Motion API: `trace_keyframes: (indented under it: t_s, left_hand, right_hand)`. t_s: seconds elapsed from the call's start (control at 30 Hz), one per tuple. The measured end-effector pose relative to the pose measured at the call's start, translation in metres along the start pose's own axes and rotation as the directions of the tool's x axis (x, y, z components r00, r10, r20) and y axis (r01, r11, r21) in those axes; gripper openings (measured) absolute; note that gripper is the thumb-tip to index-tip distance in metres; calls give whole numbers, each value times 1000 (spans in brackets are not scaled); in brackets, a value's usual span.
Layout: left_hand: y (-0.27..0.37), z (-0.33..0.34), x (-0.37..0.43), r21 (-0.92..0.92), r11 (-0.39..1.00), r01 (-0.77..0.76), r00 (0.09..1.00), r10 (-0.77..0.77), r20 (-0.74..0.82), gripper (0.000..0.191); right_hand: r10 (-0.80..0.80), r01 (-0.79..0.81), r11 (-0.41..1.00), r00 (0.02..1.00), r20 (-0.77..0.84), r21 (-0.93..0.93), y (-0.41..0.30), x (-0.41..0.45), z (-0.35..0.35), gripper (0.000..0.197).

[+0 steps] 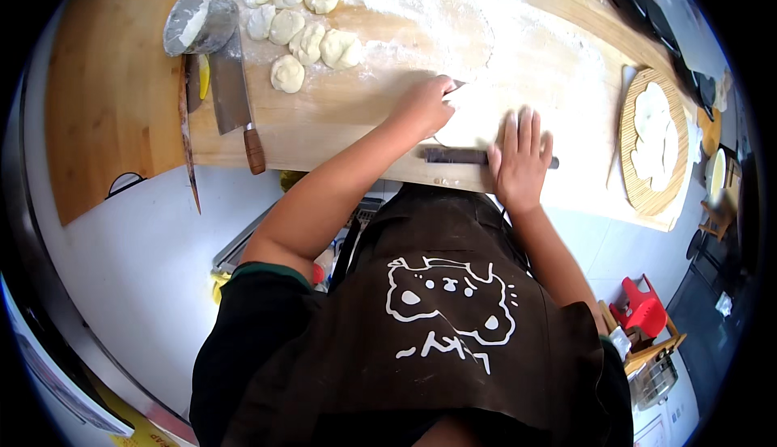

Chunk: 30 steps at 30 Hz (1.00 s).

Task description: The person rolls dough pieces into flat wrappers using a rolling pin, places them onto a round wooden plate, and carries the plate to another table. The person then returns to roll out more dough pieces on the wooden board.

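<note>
My left hand (428, 105) pinches the edge of a flat white dough disc (470, 122) on the floured wooden board (340, 113). Palm down, my right hand (522, 158) lies on a dark rolling pin (456, 155) near the board's front edge; its fingers are spread and slightly blurred, and they reach over the pin beside the dough. Bright glare hides much of the disc's outline. Several small dough pieces (287, 74) are gathered at the upper left of the board. Flat white dough wrappers (654, 137) overlap on a round ridged tray (628, 161) at the right.
A cleaver (230, 88) with a wooden handle lies at the left, near a metal bowl of flour (209, 22). A pointed wooden strip (186, 125) sticks out past the table edge. Behind the right arm stand a red stool (643, 310) and a wooden rack (658, 350).
</note>
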State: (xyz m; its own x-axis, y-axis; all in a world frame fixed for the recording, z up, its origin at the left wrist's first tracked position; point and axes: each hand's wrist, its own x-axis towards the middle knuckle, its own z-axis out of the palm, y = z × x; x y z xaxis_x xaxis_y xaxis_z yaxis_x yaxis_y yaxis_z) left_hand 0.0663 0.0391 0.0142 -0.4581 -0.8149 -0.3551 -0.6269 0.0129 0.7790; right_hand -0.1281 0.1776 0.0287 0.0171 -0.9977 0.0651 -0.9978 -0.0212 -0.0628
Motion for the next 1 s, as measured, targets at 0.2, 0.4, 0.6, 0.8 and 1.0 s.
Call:
trace_keyframes:
  t_s: [0.2, 0.4, 0.6, 0.8, 1.0]
  left_hand:
    - [14, -31, 4, 268, 961, -75, 997, 81, -9, 26]
    - [-17, -30, 13, 189, 980, -64, 995, 76, -61, 26]
    - [-36, -31, -50, 130, 991, -26, 988, 45, -148, 30]
    - [-43, -34, -56, 175, 985, 7, 991, 16, -130, 23]
    - [105, -29, -31, -904, 224, 365, 926, -186, 328, 22]
  right_hand:
    - [133, -139, 988, 987, -89, -68, 23, 128, 27, 55]
    - [-15, 16, 1000, 998, 56, -21, -1, 16, 29, 70]
    - [31, -29, 997, 999, -37, 66, -17, 47, 1, 71]
    - [-381, 373, 871, 924, -39, 320, 4, 11, 6, 49]
    - [-250, 225, 864, 968, -5, 450, 41, -41, -19, 32]
